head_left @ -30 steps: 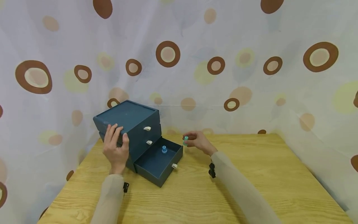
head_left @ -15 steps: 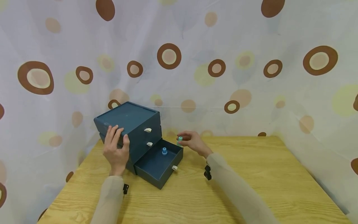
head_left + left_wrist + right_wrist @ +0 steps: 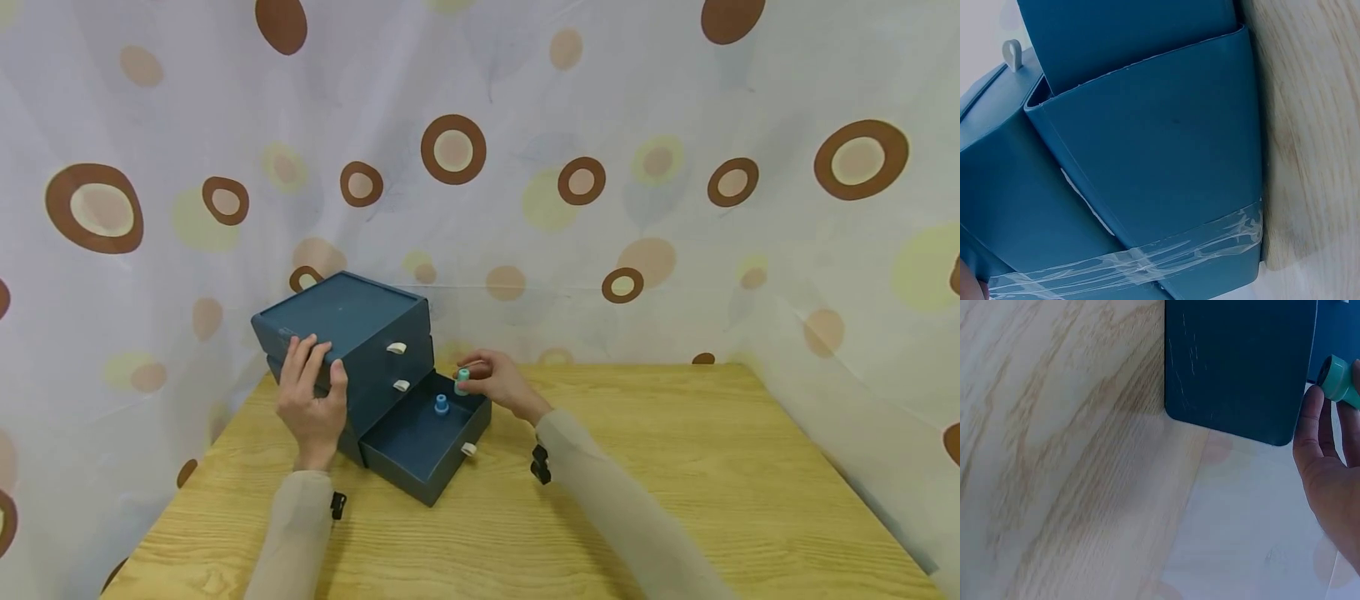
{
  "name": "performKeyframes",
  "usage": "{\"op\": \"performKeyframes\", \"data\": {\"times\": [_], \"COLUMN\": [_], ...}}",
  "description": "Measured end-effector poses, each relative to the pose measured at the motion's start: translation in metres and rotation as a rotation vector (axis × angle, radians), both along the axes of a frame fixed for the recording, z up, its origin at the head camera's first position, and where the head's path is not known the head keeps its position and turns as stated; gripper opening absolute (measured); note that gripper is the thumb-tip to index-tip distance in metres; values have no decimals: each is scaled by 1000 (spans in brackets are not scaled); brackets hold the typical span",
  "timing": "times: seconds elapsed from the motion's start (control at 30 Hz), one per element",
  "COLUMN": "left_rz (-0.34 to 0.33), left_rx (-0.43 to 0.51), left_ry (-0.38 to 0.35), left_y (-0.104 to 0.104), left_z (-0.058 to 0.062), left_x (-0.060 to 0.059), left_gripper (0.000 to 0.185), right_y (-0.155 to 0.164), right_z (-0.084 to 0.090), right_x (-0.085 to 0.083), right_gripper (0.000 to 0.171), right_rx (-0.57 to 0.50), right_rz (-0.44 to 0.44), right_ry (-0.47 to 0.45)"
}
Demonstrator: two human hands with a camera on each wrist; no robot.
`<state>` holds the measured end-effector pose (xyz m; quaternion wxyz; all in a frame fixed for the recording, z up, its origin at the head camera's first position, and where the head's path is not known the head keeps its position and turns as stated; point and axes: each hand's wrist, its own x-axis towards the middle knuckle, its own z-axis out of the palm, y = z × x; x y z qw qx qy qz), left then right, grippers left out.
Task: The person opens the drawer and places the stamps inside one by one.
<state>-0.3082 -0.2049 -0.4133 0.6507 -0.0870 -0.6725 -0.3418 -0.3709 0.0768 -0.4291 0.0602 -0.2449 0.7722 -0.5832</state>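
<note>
Pinching green cap (image 3: 462, 379), no readable labels

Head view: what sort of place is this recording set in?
Probably a staged tabletop booth, not a lived-in room: a bare wooden table is closed in by a spotted curtain, and the main prop is a small blue drawer unit.

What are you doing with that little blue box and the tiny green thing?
A person's left hand rests on the side of a small blue drawer chest on a wooden table. The bottom drawer is pulled open, with a small blue piece inside. The right hand pinches a green piece at that drawer's far edge.
</note>
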Motion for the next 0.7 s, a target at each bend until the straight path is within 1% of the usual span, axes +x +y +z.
{"op": "performKeyframes", "data": {"times": [0.17, 0.33, 0.53, 0.7], "left_rz": [1, 18, 29, 22], "left_rx": [5, 4, 7, 2], "left_ry": [3, -13, -13, -7], "left_y": [1, 0, 0, 1], "left_z": [0, 1, -1, 0], "left_x": [0, 1, 2, 0], "left_gripper": [38, 38, 39, 39], "right_y": [-10, -22, -34, -42], "right_z": [-2, -1, -3, -5], "right_x": [2, 6, 12, 14], "right_gripper": [32, 29, 32, 30], "right_rx": [-6, 14, 20, -15], "right_rz": [-2, 1, 64, 91], "right_ry": [-10, -1, -1, -7]}}
